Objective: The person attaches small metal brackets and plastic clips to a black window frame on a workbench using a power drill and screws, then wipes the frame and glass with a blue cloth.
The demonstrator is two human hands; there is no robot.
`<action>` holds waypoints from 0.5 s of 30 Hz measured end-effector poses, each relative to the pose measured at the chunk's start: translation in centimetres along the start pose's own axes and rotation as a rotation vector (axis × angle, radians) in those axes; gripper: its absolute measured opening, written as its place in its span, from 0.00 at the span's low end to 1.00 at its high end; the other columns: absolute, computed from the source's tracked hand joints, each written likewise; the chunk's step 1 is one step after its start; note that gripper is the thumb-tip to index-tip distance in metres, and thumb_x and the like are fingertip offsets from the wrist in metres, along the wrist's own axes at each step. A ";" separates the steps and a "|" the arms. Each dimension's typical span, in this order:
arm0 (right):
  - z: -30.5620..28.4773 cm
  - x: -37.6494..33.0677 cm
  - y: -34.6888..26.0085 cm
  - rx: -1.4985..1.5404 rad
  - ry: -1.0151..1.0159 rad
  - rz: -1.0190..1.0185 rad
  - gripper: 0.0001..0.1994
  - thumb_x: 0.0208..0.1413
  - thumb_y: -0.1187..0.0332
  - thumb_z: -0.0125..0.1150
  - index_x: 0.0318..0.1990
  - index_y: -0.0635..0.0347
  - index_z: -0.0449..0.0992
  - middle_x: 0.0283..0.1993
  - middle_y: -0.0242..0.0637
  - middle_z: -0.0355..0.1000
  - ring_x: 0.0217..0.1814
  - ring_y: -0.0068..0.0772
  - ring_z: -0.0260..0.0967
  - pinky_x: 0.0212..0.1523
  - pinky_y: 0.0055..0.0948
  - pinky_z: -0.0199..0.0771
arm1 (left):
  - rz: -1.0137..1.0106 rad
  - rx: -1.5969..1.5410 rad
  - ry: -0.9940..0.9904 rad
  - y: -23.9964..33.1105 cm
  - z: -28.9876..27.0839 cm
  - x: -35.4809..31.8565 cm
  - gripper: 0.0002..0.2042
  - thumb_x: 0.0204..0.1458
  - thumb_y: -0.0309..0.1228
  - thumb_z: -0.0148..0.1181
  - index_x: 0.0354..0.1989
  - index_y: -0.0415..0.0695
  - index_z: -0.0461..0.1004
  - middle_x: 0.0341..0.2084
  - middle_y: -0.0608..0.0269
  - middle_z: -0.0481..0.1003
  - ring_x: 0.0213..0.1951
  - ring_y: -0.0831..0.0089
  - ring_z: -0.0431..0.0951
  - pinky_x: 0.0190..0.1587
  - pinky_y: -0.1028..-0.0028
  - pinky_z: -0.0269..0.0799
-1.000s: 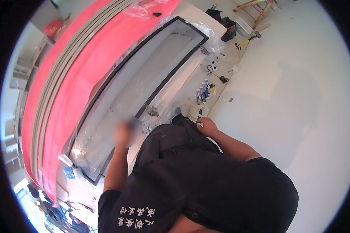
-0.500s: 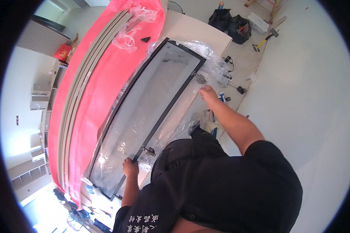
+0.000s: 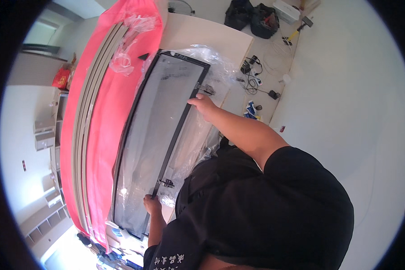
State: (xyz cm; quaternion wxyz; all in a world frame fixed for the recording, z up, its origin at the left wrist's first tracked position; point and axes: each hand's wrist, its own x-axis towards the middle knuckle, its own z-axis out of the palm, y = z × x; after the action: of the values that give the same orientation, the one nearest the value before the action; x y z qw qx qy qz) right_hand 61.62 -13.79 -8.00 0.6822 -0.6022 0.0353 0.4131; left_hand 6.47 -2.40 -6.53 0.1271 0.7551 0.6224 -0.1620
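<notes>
A long black-framed mesh screen panel [image 3: 153, 130] lies flat on a work surface, partly in clear plastic wrap [image 3: 193, 139]. My left hand [image 3: 152, 204] grips the near long edge of the frame, just below a small metal latch [image 3: 166, 182]. My right hand [image 3: 203, 104] rests on the same edge farther along, close to a second latch [image 3: 205, 88]; its fingers curl over the frame. My dark shirt fills the lower middle of the view.
A red cloth [image 3: 99, 121] with pale grey rails [image 3: 87, 117] runs beside the panel on the left. A white board [image 3: 207, 33] lies beyond it. Cables and chargers [image 3: 256, 78], black bags [image 3: 252, 18] and a hammer [image 3: 297, 29] sit on the white floor.
My right hand has reached farther along the frame edge toward the far latch. My left hand stays gripping the near end. The head view has shifted, showing more of the panel.
</notes>
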 end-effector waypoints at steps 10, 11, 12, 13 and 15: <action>-18.1 -11.1 5.2 -0.842 -0.164 -0.114 0.20 0.62 0.55 0.65 0.54 0.59 0.81 0.55 0.42 0.80 0.55 0.39 0.77 0.55 0.37 0.75 | 0.387 0.254 -0.530 -1.2 -2.8 9.9 0.20 0.45 0.49 0.76 0.32 0.43 0.83 0.34 0.48 0.84 0.42 0.49 0.84 0.46 0.55 0.79; -20.7 -13.1 5.5 -0.959 -0.053 -0.034 0.17 0.60 0.56 0.64 0.49 0.59 0.82 0.51 0.45 0.80 0.53 0.48 0.77 0.53 0.42 0.76 | 0.412 0.224 -0.442 0.7 -3.8 10.9 0.19 0.47 0.48 0.75 0.33 0.43 0.84 0.34 0.48 0.83 0.40 0.48 0.84 0.46 0.55 0.79; -23.2 -14.7 5.9 -1.073 0.054 0.042 0.15 0.57 0.58 0.63 0.44 0.60 0.82 0.47 0.48 0.80 0.50 0.57 0.77 0.51 0.46 0.78 | 0.430 0.189 -0.348 2.6 -4.8 11.9 0.17 0.49 0.47 0.74 0.33 0.44 0.84 0.33 0.48 0.83 0.38 0.48 0.84 0.45 0.54 0.79; -26.8 -15.9 7.8 -1.277 0.014 0.039 0.14 0.58 0.59 0.63 0.43 0.59 0.82 0.48 0.44 0.80 0.52 0.55 0.77 0.51 0.46 0.78 | 0.569 0.143 -0.275 4.9 -5.6 12.9 0.15 0.52 0.45 0.72 0.34 0.45 0.83 0.32 0.48 0.82 0.36 0.48 0.83 0.43 0.54 0.79; -33.9 -17.5 12.2 -1.643 -0.158 -0.011 0.12 0.58 0.60 0.61 0.42 0.57 0.82 0.49 0.40 0.80 0.54 0.51 0.76 0.53 0.46 0.78 | 0.642 -0.011 -0.146 10.8 -7.1 13.4 0.12 0.56 0.40 0.69 0.35 0.44 0.81 0.30 0.49 0.81 0.33 0.49 0.82 0.40 0.55 0.78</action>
State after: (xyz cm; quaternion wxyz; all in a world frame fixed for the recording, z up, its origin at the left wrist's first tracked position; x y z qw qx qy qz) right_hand 57.95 -52.53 -17.36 0.0271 -0.8786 -0.3290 0.3449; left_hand 19.97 10.32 -5.52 0.2200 0.8984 0.3428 -0.1642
